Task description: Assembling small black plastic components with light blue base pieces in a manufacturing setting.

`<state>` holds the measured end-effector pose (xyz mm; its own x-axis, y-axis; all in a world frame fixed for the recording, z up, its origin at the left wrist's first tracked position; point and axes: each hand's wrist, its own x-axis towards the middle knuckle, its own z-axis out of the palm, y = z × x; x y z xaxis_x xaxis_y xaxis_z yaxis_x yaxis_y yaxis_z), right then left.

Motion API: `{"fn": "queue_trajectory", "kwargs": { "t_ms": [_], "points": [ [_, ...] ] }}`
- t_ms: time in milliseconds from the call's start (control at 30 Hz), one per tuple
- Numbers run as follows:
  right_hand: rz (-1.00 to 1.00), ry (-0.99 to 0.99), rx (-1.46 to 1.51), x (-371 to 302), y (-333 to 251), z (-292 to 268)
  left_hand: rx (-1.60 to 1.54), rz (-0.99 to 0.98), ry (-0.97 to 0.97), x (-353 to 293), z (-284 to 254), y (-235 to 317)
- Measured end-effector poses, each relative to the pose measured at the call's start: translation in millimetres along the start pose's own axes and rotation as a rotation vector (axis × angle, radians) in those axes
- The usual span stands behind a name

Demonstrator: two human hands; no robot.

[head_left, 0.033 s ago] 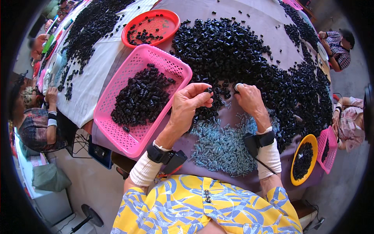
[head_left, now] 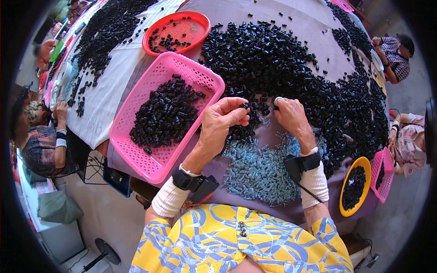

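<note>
left hand pinches a partly hidden black piece; right hand curled, its grip i cannot tell.

Left hand pinches one small black piece between thumb and finger. Right hand curled, apart from the left; contents, if any, hidden from where I stand. Black heap beyond both hands; bluish coils spread between the forearms. Pink basket, left, partly filled with black pieces. Red tray just beyond, pieces scattered inside.
</note>
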<state>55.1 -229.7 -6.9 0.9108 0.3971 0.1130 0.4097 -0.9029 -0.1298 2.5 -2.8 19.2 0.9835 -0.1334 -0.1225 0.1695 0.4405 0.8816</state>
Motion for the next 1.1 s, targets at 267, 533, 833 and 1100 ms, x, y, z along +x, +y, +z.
{"fn": "queue_trajectory", "kwargs": {
  "t_ms": [267,533,833,1100],
  "points": [
    [0.071,0.197,0.596,-10.5,-20.9,-23.4,-0.107,-0.076,-0.022,0.0,4.3,-4.3],
    [-0.010,0.275,1.078,-13.5,-56.6,-34.6,-0.328,-0.082,-0.097,1.6,20.9,-9.1],
    [-0.196,0.304,0.604,-9.3,-61.0,-52.6,-0.179,0.001,-0.074,-1.7,16.1,-7.1],
    [-0.321,0.235,0.488,-1.7,-58.7,-62.7,-0.058,0.046,-0.063,-2.8,14.8,-5.3]
  ]
}}
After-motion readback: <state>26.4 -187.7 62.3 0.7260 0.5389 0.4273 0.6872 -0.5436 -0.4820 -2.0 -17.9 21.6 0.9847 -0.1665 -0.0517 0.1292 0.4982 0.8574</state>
